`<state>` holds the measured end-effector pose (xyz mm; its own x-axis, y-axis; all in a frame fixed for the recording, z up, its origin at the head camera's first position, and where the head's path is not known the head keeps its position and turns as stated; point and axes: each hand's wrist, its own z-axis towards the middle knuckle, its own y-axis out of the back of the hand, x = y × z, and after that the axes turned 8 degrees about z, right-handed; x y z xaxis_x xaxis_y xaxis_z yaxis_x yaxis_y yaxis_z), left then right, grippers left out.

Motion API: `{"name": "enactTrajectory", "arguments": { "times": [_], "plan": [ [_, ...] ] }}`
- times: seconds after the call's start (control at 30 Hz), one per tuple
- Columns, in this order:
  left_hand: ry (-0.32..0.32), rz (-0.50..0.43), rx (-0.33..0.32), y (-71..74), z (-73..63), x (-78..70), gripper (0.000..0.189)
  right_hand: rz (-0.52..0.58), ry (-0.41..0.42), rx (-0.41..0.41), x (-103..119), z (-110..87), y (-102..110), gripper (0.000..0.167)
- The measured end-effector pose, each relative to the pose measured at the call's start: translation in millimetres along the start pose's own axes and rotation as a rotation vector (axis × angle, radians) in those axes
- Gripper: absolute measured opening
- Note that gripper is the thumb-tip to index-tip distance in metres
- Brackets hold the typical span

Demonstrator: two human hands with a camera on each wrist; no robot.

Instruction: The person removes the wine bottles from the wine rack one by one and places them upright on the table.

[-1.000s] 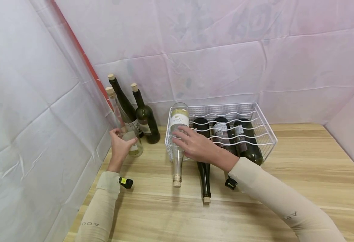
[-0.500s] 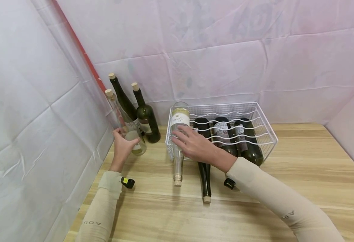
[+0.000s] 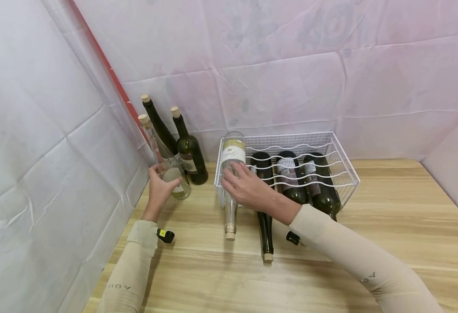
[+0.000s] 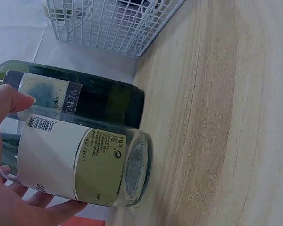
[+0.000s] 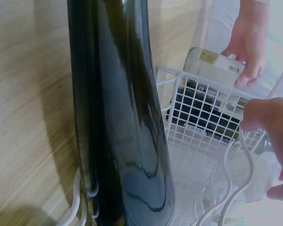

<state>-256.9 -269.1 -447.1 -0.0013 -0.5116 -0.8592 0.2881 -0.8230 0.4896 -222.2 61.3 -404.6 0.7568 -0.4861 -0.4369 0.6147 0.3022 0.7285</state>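
In the head view, a clear bottle (image 3: 182,190) with a cork leans at the left, beside two dark green bottles. My left hand (image 3: 160,189) grips its body, thumb on the near side; the left wrist view shows the fingers curled round its label (image 4: 56,160). My right hand (image 3: 248,184) lies over another clear bottle (image 3: 233,152), which rests in the left end of a white wire rack (image 3: 346,169), cork toward me. The right fingers are spread loosely across that bottle. In the right wrist view, the thumb (image 5: 257,115) sits near the rack's wavy wire.
Several dark bottles lie in the rack, one with its neck (image 3: 266,234) jutting over the wooden table (image 3: 197,269). Two corked green bottles (image 3: 191,158) stand against the fabric wall (image 3: 283,87) at the back left. Another fabric wall (image 3: 57,174) borders the left side.
The left hand and its clear bottle have shifted slightly right, toward the green bottles. The right hand has stayed over the racked bottle, its wrist moving a little left.
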Motion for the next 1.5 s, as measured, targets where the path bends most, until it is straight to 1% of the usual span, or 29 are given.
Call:
{"name": "enactTrajectory", "arguments": {
  "times": [0.13,0.33,0.47,0.57,0.67,0.83,1.03,1.13,1.3,1.5],
  "plan": [
    [0.010,0.002,0.019,1.9,-2.9,0.2,0.098,-0.046,0.004,0.021,2.0,0.4,-0.3,0.030],
    [0.007,0.039,0.023,4.8,-5.5,0.7,0.105,-0.096,0.030,0.007,0.5,1.1,-1.2,0.034],
    [0.017,0.054,0.021,6.0,-7.4,1.9,0.110,-0.092,0.056,0.022,-1.1,0.7,0.1,0.026],
    [-0.004,0.065,0.015,6.5,-9.8,1.1,0.111,-0.051,0.059,0.023,-2.8,0.3,1.5,0.019],
    [-0.041,0.056,-0.010,6.8,-12.7,-1.4,0.109,-0.015,0.059,0.006,-5.0,0.6,2.1,0.017],
    [-0.092,0.024,-0.077,6.9,-16.8,-5.1,0.102,0.001,0.075,-0.017,-7.2,-0.3,2.7,0.018],
    [-0.142,0.047,-0.114,7.7,-20.6,-9.5,0.101,0.024,0.069,-0.039,-10.7,-2.5,3.9,0.016],
    [-0.161,0.061,-0.127,8.7,-22.5,-12.3,0.101,0.044,0.068,-0.056,-12.5,-2.9,5.5,0.016],
    [-0.185,0.046,-0.157,9.6,-24.8,-17.4,0.101,0.088,0.056,-0.063,-15.4,-2.3,9.3,0.025],
    [-0.209,0.025,-0.202,8.9,-26.0,-22.6,0.100,0.120,0.042,-0.112,-20.1,-3.0,12.6,0.023]
  ]
}}
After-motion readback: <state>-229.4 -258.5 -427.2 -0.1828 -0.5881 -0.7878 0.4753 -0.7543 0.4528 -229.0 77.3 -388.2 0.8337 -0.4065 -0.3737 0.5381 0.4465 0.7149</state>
